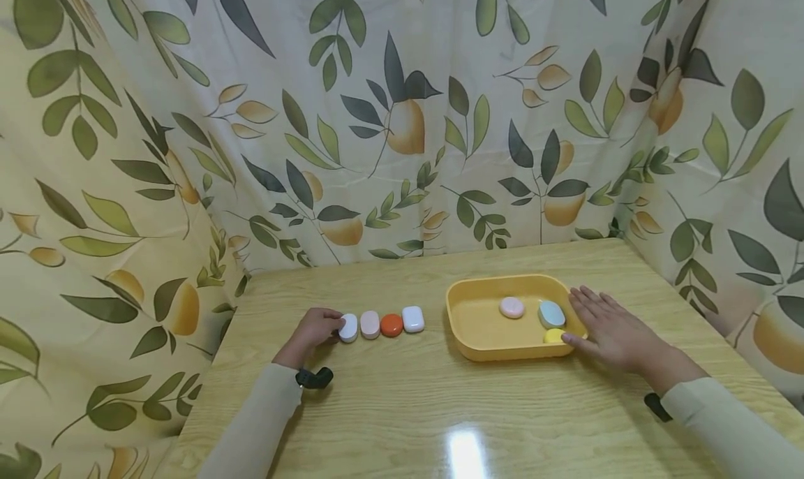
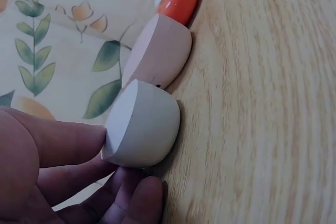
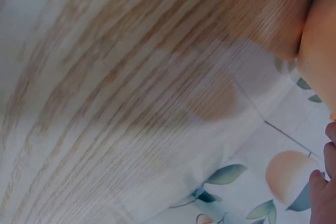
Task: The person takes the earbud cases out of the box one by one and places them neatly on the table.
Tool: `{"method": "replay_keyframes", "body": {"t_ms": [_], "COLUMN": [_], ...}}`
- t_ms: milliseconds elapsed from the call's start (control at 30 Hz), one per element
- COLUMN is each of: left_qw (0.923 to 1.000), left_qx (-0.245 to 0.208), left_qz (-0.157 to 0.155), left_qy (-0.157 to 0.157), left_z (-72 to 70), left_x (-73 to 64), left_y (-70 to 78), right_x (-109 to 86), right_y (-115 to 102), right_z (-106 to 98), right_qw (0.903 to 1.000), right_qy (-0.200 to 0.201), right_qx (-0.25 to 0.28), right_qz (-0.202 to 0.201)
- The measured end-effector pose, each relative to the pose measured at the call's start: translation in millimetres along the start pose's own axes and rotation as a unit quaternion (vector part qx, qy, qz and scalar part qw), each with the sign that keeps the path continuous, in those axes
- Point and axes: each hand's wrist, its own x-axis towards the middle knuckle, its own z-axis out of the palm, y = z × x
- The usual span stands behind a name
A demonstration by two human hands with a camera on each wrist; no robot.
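At the left end of a row of soap bars, my left hand (image 1: 313, 334) holds a white oval soap bar (image 2: 144, 124) against the table with its fingertips. To its right follow a pale pink soap bar (image 1: 370, 325), an orange round one (image 1: 391, 325) and a white squarish one (image 1: 413, 319). My right hand (image 1: 618, 332) rests on the right rim of a yellow tray (image 1: 484, 353), its fingers straight. Inside that tray lie a pink round soap bar (image 1: 511, 307), a light blue one (image 1: 551, 314) and a yellow one (image 1: 554, 336), partly hidden by the rim.
The wood-grain table (image 1: 389, 409) carries both the row and the tray. A leaf-and-fruit patterned curtain (image 1: 402, 186) hangs along its back and sides. Light reflects off the table near the front.
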Motion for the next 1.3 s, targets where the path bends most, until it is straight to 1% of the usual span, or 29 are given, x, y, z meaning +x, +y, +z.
{"method": "replay_keyframes", "body": {"t_ms": [133,300,400,600,733,867,1000,1067,1300], "left_qw": [0.9998,0.9998,0.9998,0.9998,0.9997,0.9998,0.9999,0.9998,0.9998], "left_qx": [0.014,0.019,0.017,0.016,0.020,0.017,0.013,0.015,0.011], "left_qz": [0.011,0.011,0.009,0.007,0.010,0.009,0.008,0.012,0.015], "left_qy": [-0.002,0.002,-0.001,0.006,0.004,0.004,0.003,-0.003,-0.012], "left_z": [-0.1,0.5,2.7,4.6,4.7,2.6,0.5,0.4,2.0], "left_x": [0.0,0.8,0.7,-0.2,-0.1,-0.4,0.3,1.3,1.3], "left_y": [-1.5,-1.1,-0.2,2.7,3.6,2.2,-0.5,-1.1,2.4], "right_x": [0.8,1.9,1.5,1.2,0.8,3.5,5.0,4.8,2.3], "right_y": [-1.5,-3.0,-2.8,-1.2,-1.4,-2.7,-3.7,-3.4,-0.6], "right_z": [0.6,-3.3,-4.5,-1.1,1.4,0.9,0.2,0.3,0.0], "right_qw": [1.0000,0.9998,0.9997,0.9995,0.9996,0.9999,0.9998,0.9998,0.9999], "right_qy": [-0.004,-0.014,-0.017,-0.022,-0.017,-0.003,-0.008,-0.011,-0.007], "right_qx": [0.005,0.011,0.011,0.012,0.009,0.009,0.015,0.014,0.011], "right_qz": [0.006,0.008,0.013,0.019,0.021,0.009,0.005,0.007,0.009]}}
